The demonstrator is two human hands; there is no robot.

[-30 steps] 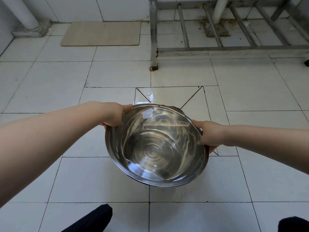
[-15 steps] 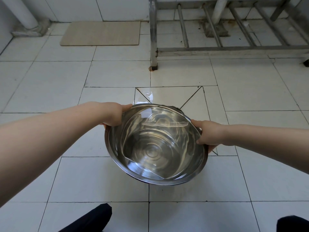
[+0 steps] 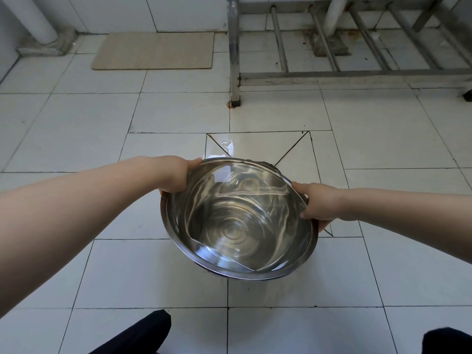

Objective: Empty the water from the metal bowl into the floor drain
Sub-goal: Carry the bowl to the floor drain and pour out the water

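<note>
A shiny metal bowl (image 3: 237,221) with clear water in it is held above the white tiled floor. My left hand (image 3: 176,175) grips its left rim and my right hand (image 3: 320,204) grips its right rim. The bowl tilts away from me, and the water reaches the far rim. Just beyond the bowl lies the sloped drain area with diagonal tile cuts (image 3: 293,149); wet sheen shows on the tile at its far left corner. The drain opening itself is hidden behind the bowl.
A steel rack frame (image 3: 332,74) with a leg (image 3: 233,60) stands ahead on the right. A beige mat (image 3: 155,51) lies ahead on the left near a white pipe (image 3: 33,19). My dark shoes (image 3: 143,335) show at the bottom edge.
The bowl has tipped a little further away from me, and the water has shifted toward the far rim. Both hands keep their grip on the rims.
</note>
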